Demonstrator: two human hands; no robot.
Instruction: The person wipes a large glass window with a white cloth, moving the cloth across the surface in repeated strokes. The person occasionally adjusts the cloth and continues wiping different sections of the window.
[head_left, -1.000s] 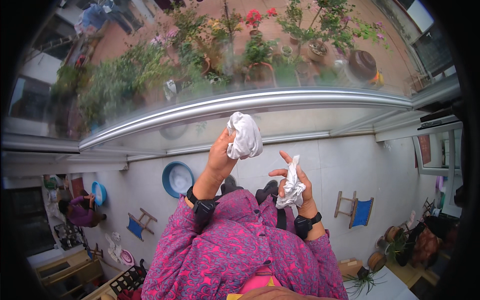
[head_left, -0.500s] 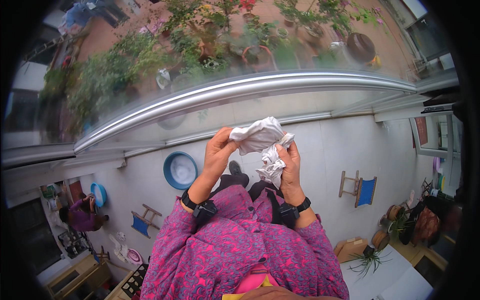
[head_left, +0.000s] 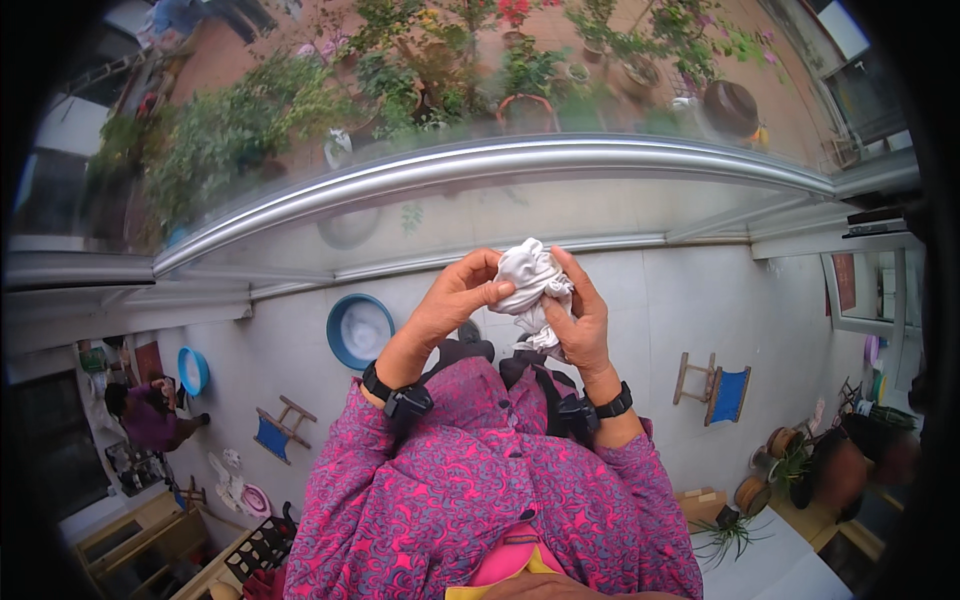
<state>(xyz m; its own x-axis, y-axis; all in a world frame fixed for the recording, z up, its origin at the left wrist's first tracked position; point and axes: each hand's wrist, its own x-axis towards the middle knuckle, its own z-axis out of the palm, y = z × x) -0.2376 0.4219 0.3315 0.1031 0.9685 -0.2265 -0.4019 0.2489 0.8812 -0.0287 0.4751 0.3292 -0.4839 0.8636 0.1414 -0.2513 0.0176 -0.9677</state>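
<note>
A crumpled white cloth (head_left: 533,283) is held up in front of me, bunched between both hands. Its exact kind cannot be made out. My left hand (head_left: 462,292) pinches the cloth's left edge between thumb and fingers. Around the right side of the bundle, my right hand (head_left: 583,318) is closed, thumb pressed into the folds; a loose end hangs below. On the floor beyond my left forearm stands a blue basin (head_left: 335,345) with whitish, sudsy-looking water.
Ahead runs a glass partition with a metal rail (head_left: 500,158); potted plants (head_left: 400,80) show behind it. Blue-seated folding stools stand left (head_left: 272,438) and right (head_left: 728,395). At far left a person (head_left: 150,412) is near another blue basin (head_left: 193,371). A white table (head_left: 770,560) is lower right.
My left hand has come in toward the right hand. The cloth, spread out between them before, is now gathered into a tighter bundle.
</note>
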